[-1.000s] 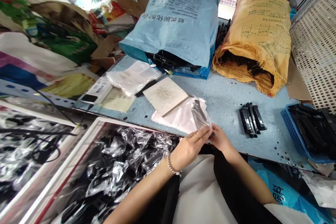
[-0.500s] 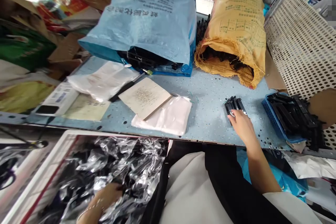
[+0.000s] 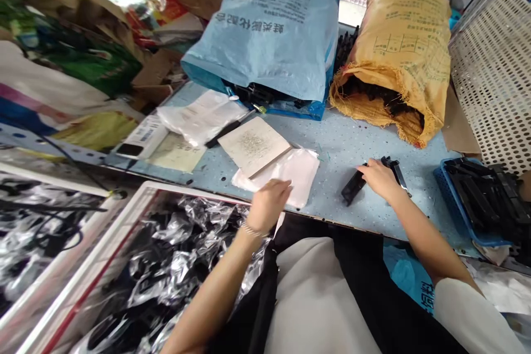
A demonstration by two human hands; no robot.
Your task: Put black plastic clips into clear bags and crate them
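My right grip (image 3: 379, 177) is clasping one end of a black plastic part (image 3: 352, 189). The part is slanting across the blue table (image 3: 340, 144), just beside a few more black parts (image 3: 399, 170). My left grip (image 3: 269, 203) is resting with curled fingers on the near edge of the stack of clear bags (image 3: 302, 172). I cannot tell whether it is pinching one. A tan card (image 3: 254, 145) is lying partly over that stack.
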